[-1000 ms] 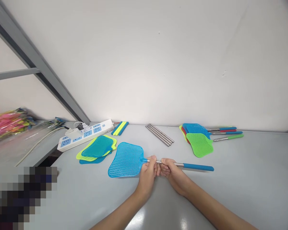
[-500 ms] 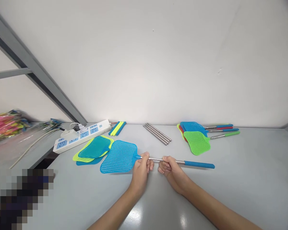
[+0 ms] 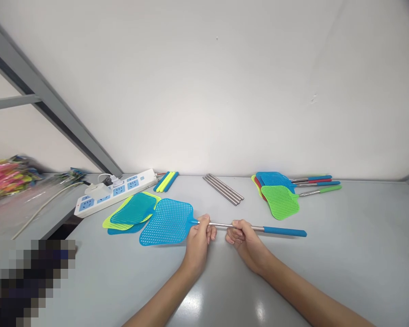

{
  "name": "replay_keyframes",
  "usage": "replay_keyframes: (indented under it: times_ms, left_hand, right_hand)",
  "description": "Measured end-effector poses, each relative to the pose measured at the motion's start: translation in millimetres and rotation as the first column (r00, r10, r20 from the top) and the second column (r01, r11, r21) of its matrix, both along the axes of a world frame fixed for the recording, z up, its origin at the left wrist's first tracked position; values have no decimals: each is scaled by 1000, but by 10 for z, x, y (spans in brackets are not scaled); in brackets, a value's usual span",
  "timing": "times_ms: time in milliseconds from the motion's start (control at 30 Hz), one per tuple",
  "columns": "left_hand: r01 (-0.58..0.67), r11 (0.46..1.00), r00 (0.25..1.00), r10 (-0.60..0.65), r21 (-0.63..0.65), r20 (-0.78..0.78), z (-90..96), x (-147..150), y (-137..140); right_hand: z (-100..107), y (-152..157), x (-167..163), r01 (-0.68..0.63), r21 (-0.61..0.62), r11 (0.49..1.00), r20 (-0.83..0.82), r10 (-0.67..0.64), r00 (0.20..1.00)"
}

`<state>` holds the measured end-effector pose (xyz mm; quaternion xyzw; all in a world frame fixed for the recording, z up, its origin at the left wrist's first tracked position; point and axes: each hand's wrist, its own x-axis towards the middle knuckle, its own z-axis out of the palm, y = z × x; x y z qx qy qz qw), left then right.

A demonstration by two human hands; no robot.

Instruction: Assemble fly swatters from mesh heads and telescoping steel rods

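Note:
A blue fly swatter (image 3: 170, 221) is held level above the grey table, its mesh head to the left and its blue grip to the right. My left hand (image 3: 202, 238) closes round the metal rod just beside the head. Farther right on the same rod, my right hand (image 3: 241, 235) pinches it short of the grip. Behind the head lie loose swatter heads (image 3: 131, 212) in yellow-green, teal and blue. Beyond the hands, several metal rods (image 3: 223, 190) lie side by side. Yellow and blue handle grips (image 3: 166, 181) rest near the wall.
A white power strip (image 3: 104, 200) with plugs and cables lies at the left. Whole swatters (image 3: 280, 202) in green, blue and red are stacked at the back right. Plastic-wrapped colourful goods (image 3: 10, 179) sit far left by a grey metal frame (image 3: 54, 100). The lower left corner is pixelated.
My hands have drawn slightly apart along the rod. The swatter head has shifted a little left and the blue grip a little right.

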<state>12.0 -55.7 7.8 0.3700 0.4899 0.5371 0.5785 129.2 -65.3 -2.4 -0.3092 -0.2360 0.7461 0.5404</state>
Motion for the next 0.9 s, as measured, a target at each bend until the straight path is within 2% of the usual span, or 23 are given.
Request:
replay_keyframes:
  times_ms: [400, 900]
  left_hand:
    - [-15, 1000, 1000, 15, 9, 4, -3, -65, 66]
    - [-116, 991, 993, 113, 63, 39, 61, -174, 162]
  right_hand:
    - [30, 62, 64, 31, -26, 999, 22, -31, 999]
    - [54, 170, 205, -4, 30, 1000, 46, 3, 999]
